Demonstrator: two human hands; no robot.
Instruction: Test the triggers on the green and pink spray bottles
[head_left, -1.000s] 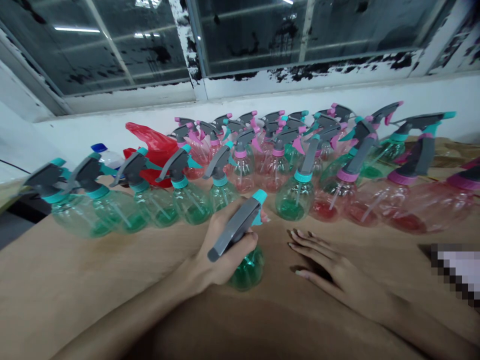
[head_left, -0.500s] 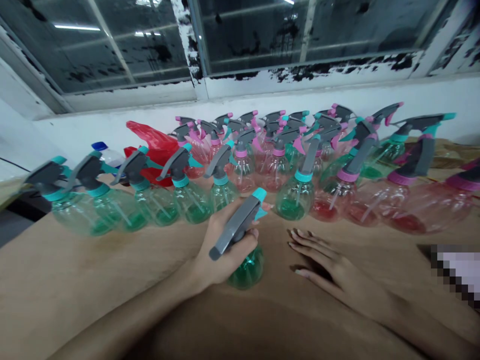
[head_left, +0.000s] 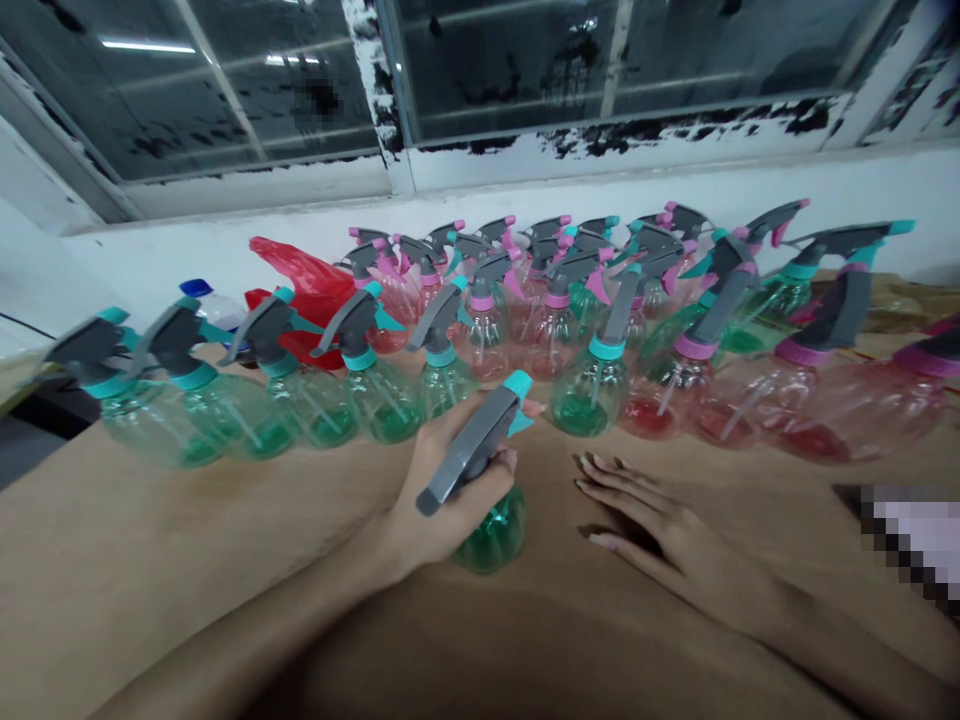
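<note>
My left hand (head_left: 450, 490) is wrapped round the neck of a green spray bottle (head_left: 491, 535) with a grey head and turquoise nozzle. The bottle is upright on the wooden table (head_left: 300, 550), its collar hidden by my fingers. To its right, my right hand (head_left: 660, 520) rests on the tabletop with the fingers stretched out and holding nothing. Just beyond the hands stands another green spray bottle (head_left: 589, 395) with a turquoise collar. Beside it is a pink spray bottle (head_left: 660, 400) with a pink collar.
Several green spray bottles (head_left: 315, 405) line the left side, and more pink and green ones crowd behind. A red plastic bag (head_left: 300, 280) and a blue-capped bottle (head_left: 214, 305) stand at the back left. A window (head_left: 525, 70) is above the white wall (head_left: 187, 225).
Almost nothing differs. The view has shifted very slightly; my left hand keeps its grip on the spray bottle and my right hand stays flat on the table.
</note>
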